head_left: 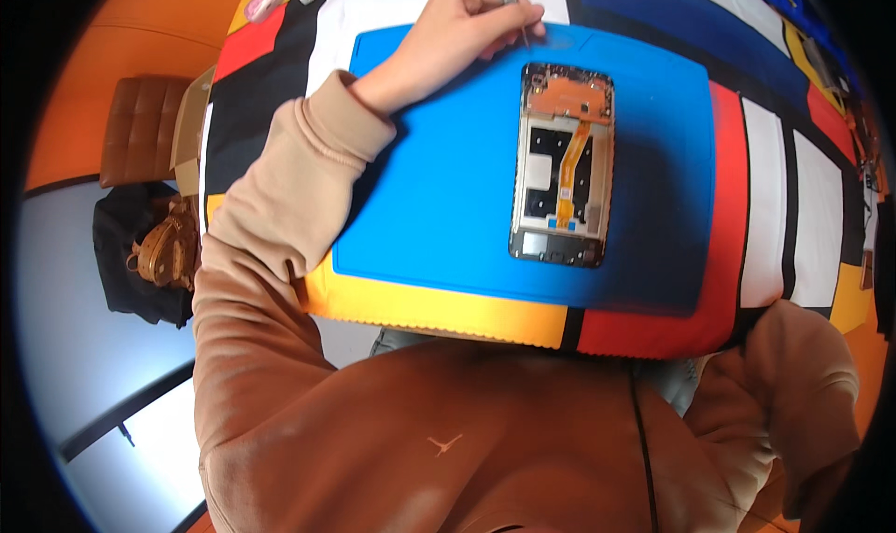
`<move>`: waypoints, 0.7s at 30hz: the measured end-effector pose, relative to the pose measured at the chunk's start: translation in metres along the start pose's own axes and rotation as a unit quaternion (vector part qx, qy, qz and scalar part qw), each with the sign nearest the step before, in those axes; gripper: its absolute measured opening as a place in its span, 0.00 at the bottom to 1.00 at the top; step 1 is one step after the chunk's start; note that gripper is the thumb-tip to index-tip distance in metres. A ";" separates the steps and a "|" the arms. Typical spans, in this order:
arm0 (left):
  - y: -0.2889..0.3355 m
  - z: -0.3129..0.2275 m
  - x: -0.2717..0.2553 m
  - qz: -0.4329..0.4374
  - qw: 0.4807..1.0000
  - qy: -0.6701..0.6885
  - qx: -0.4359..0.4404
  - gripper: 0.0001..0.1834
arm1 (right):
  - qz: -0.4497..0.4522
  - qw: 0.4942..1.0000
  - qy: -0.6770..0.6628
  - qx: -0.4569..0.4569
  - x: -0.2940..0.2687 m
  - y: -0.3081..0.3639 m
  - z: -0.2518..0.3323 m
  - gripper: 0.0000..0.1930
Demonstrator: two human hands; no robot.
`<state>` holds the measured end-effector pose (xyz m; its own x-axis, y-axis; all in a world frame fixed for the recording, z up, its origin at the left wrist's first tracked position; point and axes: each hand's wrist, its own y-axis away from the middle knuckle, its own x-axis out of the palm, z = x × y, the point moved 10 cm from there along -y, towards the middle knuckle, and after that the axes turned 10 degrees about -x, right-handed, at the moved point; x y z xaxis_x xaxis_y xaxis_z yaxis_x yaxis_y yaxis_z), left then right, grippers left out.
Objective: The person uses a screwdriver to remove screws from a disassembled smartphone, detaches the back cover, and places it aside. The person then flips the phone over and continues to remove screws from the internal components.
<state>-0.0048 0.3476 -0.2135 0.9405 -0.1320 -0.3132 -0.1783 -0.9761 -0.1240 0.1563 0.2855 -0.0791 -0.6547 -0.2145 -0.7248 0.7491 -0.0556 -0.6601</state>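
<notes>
tweezers poised above an opened phone

brown sweatshirt (448,440) fills the bottom of the view, closest to the lens, with a thin black cord (644,440) running down it. beyond it the table (765,197) is covered in blocks of red, yellow, white, black and blue, and a blue mat (439,188) lies on top.

phone (563,164) sits back-off on the mat, right of centre and lengthwise away from the person, its orange flex (571,164) running down the middle of the frame. nothing touches it.

left hand (457,38) reaches across the far edge of the mat, fingers pinched together on metal tweezers (511,1). the tips point down toward the top end of the phone but stand just clear of it. whether anything is caught between the tips is too small to tell. right hand is out of sight; only the right sleeve (803,384) shows at the lower right, so its grip cannot be told.

judging from this, the work is at the phone's top end. to do it well, the wrist would rest on the mat for steadiness, the tips come in low and shallow rather than stabbing down, and stay off the flex, which looks easy to crease. a second hand on the frame would likely stop it sliding.

off to the left, a brown bag (163,248) sits on the floor beside a padded stool (140,127).
</notes>
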 end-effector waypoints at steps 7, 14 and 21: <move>0.010 0.004 -0.004 -0.027 0.994 0.015 -0.105 0.16 | 0.001 1.000 0.013 -0.001 -0.010 -0.001 0.010 0.20; 0.006 0.000 -0.004 -0.024 0.996 0.028 -0.076 0.15 | 0.005 1.000 0.004 0.005 -0.018 0.006 0.006 0.21; 0.010 0.005 0.001 -0.013 0.991 0.050 -0.126 0.13 | 0.007 1.000 0.019 -0.005 -0.029 0.012 0.015 0.22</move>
<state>-0.0075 0.3392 -0.2201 0.9699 -0.1100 -0.2173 -0.0874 -0.9900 0.1111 0.1858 0.2764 -0.0633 -0.6476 -0.1780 -0.7409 0.7573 -0.0427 -0.6517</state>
